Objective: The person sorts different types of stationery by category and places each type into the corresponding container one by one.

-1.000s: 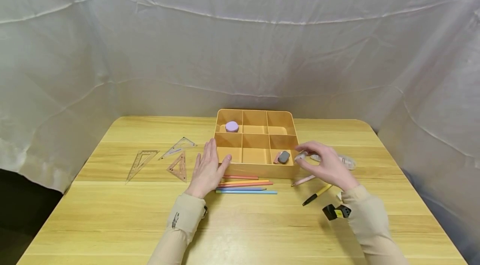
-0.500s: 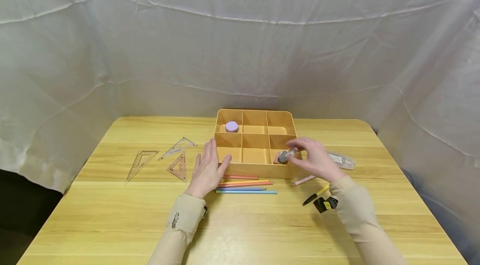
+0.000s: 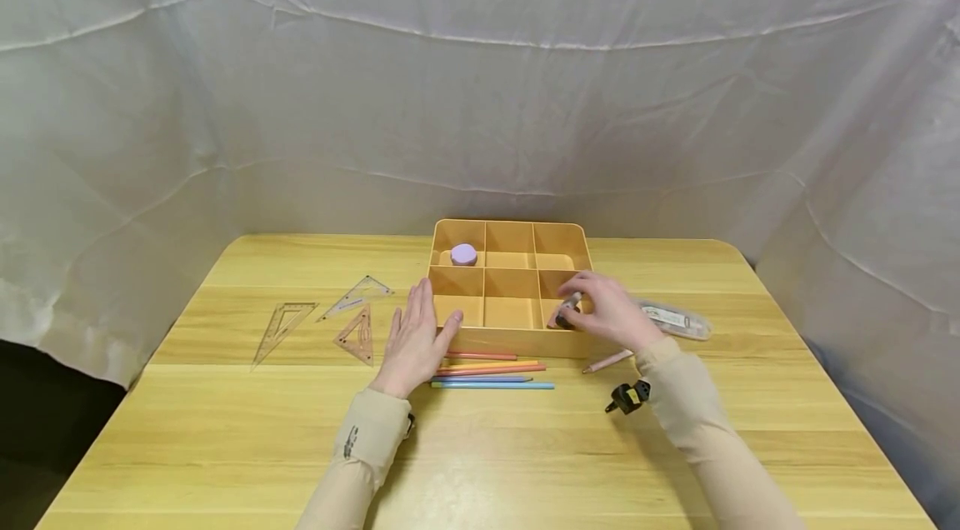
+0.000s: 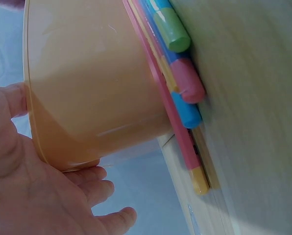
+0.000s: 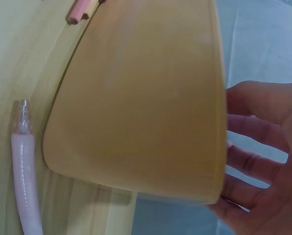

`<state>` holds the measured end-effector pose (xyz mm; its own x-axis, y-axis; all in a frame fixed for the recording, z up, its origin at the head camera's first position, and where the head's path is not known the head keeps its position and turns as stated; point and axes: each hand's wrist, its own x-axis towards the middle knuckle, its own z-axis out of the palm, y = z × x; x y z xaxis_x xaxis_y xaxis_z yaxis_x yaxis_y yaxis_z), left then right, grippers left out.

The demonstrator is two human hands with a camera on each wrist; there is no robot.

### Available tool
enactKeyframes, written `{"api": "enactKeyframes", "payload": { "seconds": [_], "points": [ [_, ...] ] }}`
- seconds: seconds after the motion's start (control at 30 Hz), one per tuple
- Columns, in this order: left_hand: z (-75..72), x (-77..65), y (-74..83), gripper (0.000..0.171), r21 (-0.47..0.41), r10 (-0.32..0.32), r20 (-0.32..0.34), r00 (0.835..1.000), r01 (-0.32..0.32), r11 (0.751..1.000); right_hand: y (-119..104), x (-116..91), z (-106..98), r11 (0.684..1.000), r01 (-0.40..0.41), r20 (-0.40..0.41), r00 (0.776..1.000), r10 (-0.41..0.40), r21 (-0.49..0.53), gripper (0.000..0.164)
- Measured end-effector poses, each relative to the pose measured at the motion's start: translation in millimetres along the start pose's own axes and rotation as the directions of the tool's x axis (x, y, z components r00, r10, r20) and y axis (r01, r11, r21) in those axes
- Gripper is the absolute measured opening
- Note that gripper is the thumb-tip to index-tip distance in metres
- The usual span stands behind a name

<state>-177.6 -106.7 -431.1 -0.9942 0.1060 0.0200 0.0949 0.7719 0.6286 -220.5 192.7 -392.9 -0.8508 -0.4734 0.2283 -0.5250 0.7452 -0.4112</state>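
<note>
R hand [image 3: 606, 314] in near-R box compt. [image 3: 552, 283]

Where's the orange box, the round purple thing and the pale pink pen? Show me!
Orange box [image 3: 517, 341]: head view, on its front wall.
Round purple thing [image 3: 463, 254]: head view, on the middle of its visible surface.
Pale pink pen [image 5: 24, 167]: right wrist view, on its barrel, below the clear tip.
</note>
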Motion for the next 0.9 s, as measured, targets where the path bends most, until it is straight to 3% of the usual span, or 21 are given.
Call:
{"api": "enactKeyframes", "payload": {
  "seconds": [0.9],
  "points": [
    [-0.1, -0.3, 0.1, 0.084, 0.014, 0.010, -0.007, 1.000, -0.010, 1.000, 2, 13, 11, 0.998, -0.015, 0.112, 0.993, 0.022, -0.060, 0.012]
  ]
}}
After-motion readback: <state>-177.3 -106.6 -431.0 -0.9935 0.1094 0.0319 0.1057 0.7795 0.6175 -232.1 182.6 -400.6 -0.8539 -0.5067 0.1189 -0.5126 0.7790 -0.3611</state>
